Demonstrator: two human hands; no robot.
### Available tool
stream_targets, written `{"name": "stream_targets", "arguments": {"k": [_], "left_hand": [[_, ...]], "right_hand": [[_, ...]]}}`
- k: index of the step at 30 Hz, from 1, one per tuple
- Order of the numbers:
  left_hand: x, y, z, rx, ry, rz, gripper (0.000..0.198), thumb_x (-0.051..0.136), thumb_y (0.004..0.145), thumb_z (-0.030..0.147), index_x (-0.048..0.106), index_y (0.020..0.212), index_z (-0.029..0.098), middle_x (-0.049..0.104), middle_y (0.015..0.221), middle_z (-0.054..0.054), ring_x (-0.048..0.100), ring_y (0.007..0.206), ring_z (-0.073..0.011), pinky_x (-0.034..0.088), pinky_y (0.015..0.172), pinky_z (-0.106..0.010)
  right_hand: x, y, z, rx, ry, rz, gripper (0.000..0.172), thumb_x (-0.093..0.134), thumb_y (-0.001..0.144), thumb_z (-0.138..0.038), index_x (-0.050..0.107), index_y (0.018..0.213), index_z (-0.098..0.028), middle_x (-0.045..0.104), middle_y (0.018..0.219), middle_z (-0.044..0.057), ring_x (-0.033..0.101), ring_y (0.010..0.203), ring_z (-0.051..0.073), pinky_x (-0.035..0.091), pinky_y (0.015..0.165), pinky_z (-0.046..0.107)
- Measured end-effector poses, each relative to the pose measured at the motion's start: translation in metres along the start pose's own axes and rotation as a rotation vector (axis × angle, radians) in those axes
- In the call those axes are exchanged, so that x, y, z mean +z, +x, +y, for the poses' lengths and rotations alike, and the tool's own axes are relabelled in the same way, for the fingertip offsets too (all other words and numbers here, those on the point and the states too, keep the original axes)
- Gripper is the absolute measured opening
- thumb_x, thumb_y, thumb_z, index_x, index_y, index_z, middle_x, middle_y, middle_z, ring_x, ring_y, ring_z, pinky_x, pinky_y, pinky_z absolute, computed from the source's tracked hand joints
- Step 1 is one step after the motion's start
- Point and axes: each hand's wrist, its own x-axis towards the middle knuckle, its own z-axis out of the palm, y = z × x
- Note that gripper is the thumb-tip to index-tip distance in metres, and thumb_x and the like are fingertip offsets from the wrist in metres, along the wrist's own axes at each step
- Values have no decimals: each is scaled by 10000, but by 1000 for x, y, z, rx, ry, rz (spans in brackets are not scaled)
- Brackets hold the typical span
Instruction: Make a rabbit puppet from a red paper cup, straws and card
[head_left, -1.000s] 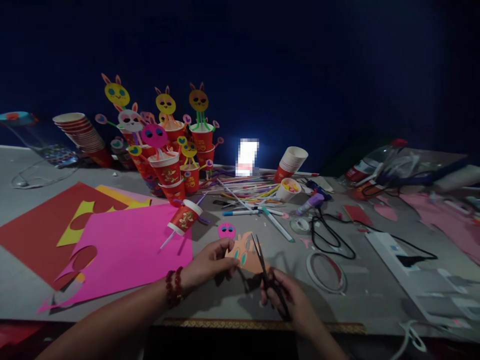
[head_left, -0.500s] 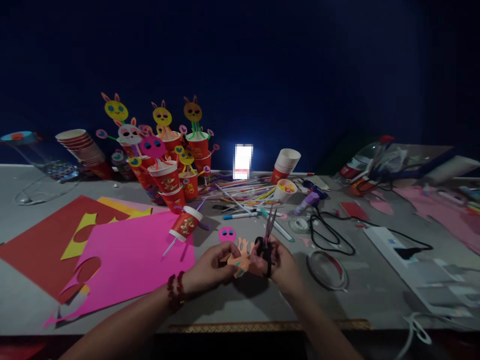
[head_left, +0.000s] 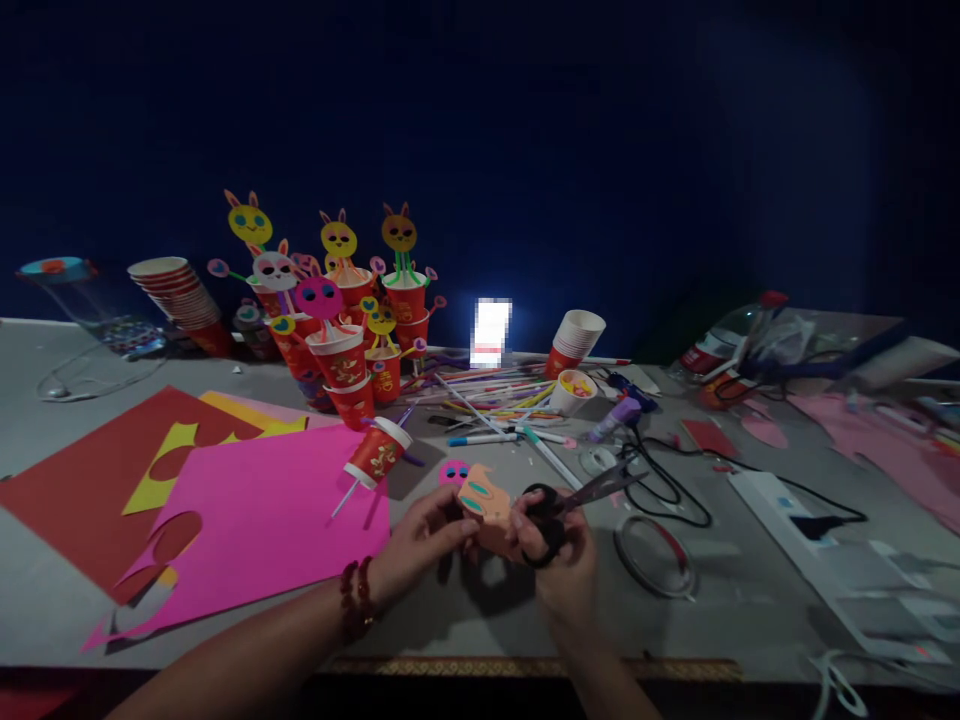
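A piece of orange paper [head_left: 491, 515] with green leaf-like shapes drawn on it is held up over the table. My left hand [head_left: 431, 530] pinches its left side between thumb and fingers. In my right hand [head_left: 566, 550] are black-handled scissors [head_left: 600, 488], their blades pointing up to the right, away from the paper. The fingers of that hand also touch the paper's right edge. Just behind lies a pink paper face [head_left: 454, 472] with blue eyes, partly covered by the orange paper. A red paper cup [head_left: 377, 452] with a white stick lies tipped to the left.
Pink paper [head_left: 277, 510] and red paper [head_left: 67, 480] cover the left. Behind stand red cups with rabbit figures [head_left: 337, 345]. Pens and pipe cleaners [head_left: 487, 395], a glowing phone [head_left: 491, 332] and stacked cups [head_left: 574, 340] are ahead. A tape roll [head_left: 654, 557] and power strip [head_left: 806, 530] lie right.
My right hand has turned the scissors from upright to pointing right. The orange paper has been turned, so its green shapes now face up more plainly. The view has shifted slightly.
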Motion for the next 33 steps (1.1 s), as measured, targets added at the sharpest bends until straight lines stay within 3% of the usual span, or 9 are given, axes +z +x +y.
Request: {"name": "stream_targets", "arguments": {"k": [6, 11, 13, 17, 19, 27, 33], "left_hand": [[5, -4, 7, 28, 119, 79, 260, 633, 850, 419, 653, 898, 164, 603, 721, -7, 570, 601, -128, 490, 557, -244], [1, -2, 9, 51, 78, 173, 243, 636, 853, 398, 633, 866, 155, 630, 717, -14, 569, 587, -117, 463, 576, -237], [-1, 0, 8, 73, 13, 222, 224, 647, 845, 380, 628, 866, 157, 626, 711, -11, 569, 614, -123, 465, 601, -243], [-5, 3, 6, 100, -65, 320, 204, 664, 825, 362, 630, 828, 161, 617, 727, -6, 564, 637, -126, 466, 624, -253], [-5, 3, 5, 119, -81, 330, 191, 662, 824, 351, 626, 820, 164, 609, 737, -1, 563, 624, -123, 464, 622, -258], [-5, 1, 6, 181, -37, 282, 134, 623, 869, 304, 628, 863, 171, 589, 739, 7, 567, 653, -127, 462, 649, -260], [-5, -1, 3, 180, 58, 268, 182, 602, 880, 348, 624, 901, 169, 599, 726, 1, 561, 654, -136, 462, 649, -262]], "right_hand": [[5, 1, 1, 17, -66, -25, 341, 760, 729, -389, 531, 917, -219, 637, 809, 13, 587, 572, 138, 529, 589, 283], [-19, -7, -4, -125, -290, -17, 300, 719, 781, -427, 539, 908, -224, 654, 900, 69, 633, 806, 215, 523, 732, 306], [-31, -19, -2, -55, -355, -156, 313, 703, 783, -460, 568, 922, -214, 648, 859, 67, 616, 773, 213, 515, 700, 293], [-35, -40, 8, 280, -415, -555, 349, 716, 752, -504, 547, 766, -200, 547, 667, -12, 531, 603, 147, 450, 557, 235], [-29, -44, 10, 372, -412, -639, 355, 704, 766, -499, 523, 747, -195, 514, 663, -28, 525, 604, 134, 443, 569, 230], [0, -34, 3, 413, -272, -620, 406, 683, 777, -546, 469, 734, -203, 542, 623, -39, 530, 556, 113, 435, 568, 221], [8, -33, 9, 417, -294, -585, 440, 701, 751, -568, 441, 713, -214, 553, 542, -47, 485, 469, 96, 361, 449, 189]]}}
